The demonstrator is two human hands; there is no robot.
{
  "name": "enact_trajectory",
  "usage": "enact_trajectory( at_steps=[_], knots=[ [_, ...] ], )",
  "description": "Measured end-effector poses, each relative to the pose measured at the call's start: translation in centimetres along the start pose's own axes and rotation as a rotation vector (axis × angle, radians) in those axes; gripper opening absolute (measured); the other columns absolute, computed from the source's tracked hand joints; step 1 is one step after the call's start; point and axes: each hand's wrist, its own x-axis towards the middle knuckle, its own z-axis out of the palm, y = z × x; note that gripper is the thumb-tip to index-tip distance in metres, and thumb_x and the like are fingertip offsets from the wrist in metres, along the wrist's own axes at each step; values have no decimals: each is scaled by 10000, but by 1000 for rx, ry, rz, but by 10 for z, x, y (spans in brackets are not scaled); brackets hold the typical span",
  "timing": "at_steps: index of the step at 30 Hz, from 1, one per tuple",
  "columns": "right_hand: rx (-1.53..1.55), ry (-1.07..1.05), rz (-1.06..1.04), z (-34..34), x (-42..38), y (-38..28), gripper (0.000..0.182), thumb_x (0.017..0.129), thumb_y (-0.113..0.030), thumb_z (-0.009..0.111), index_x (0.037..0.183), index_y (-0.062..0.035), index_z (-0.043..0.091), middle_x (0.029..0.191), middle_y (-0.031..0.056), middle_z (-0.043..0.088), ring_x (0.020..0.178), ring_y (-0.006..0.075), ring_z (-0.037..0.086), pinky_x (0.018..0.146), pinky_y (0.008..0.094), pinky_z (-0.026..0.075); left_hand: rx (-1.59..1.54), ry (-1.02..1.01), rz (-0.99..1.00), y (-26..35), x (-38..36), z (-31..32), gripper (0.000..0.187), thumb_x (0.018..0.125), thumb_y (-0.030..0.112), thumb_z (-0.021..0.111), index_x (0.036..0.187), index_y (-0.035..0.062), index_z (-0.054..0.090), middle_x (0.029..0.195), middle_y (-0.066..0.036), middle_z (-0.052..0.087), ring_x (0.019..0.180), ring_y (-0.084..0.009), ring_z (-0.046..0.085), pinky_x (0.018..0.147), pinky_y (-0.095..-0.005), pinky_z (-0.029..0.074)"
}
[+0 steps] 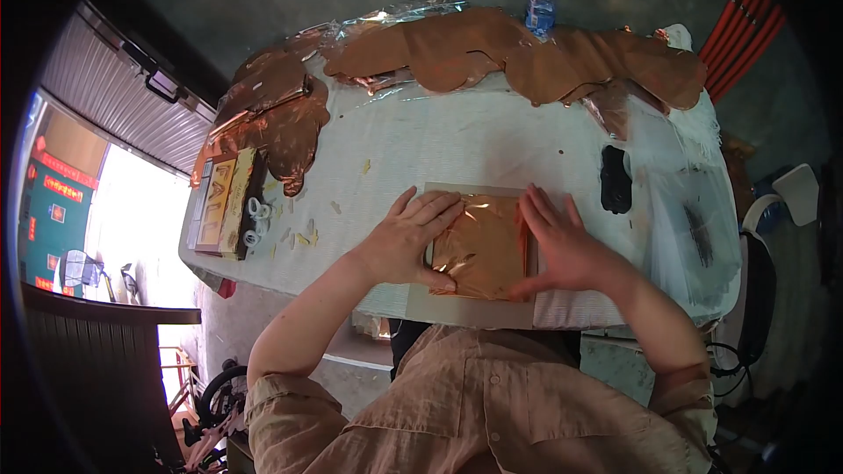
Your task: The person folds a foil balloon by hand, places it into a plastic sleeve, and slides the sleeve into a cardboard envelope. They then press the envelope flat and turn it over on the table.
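Note:
A copper-coloured square of shiny foil (487, 250) lies flat in front of me, folded or stacked, with creases across its top. Beneath it is a grey-brown board (430, 305), whose borders show around the foil. My left hand (408, 241) rests over the foil's left edge, fingers stretched out and thumb at the lower left corner. Along the right edge lies my right hand (571, 254), its fingers extended up the side and the thumb near the lower right corner. Both hands are open, touching the foil from either side.
Flat copper foil pieces (457, 53) line the table's far edge, with a water bottle (541, 2) behind. A box (226, 202) and white rolls (255, 219) stand left. At right are a black object (616, 180) and clear plastic bags (694, 228). Yellowish scraps (303, 238) dot the white cloth.

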Motion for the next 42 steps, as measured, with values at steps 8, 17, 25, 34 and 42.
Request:
enact_trajectory(
  at_steps=[8,17,25,34,42],
  knots=[
    [-49,336,-145,52,34,-15,1132,719,-632,677,1438,98,196,1509,284,196,1442,377,135,1159,531,84,-9,-11,-2,1,1,-2,1119,600,637,750,1461,69,316,1461,-112,347,1358,-279,323,1149,-533,174],
    [-135,372,-142,50,29,-19,1121,715,-703,603,1394,132,288,1481,300,258,1429,387,180,1156,531,101,-324,66,-3,-12,11,-9,872,694,461,781,1385,52,442,1384,-160,434,1315,-303,384,1114,-492,266],
    [-136,426,-147,51,29,-19,1083,709,-714,579,1351,132,368,1454,317,301,1411,407,217,1148,542,119,-354,316,-24,-4,67,4,282,719,-35,685,996,1,650,915,-135,619,790,-303,611,690,-362,514],
    [-142,436,-138,52,29,-19,1116,680,-745,574,1357,119,374,1459,307,300,1409,404,219,1134,588,113,-310,332,23,-5,70,8,258,673,-9,709,928,-1,664,888,-127,630,798,-307,612,689,-375,511],
    [-49,440,-121,52,30,-20,1104,656,-718,621,1363,96,380,1452,295,277,1403,416,210,1121,621,84,-281,346,28,-5,73,9,231,669,6,704,896,23,661,858,-121,619,786,-299,609,694,-379,506]
  ],
)
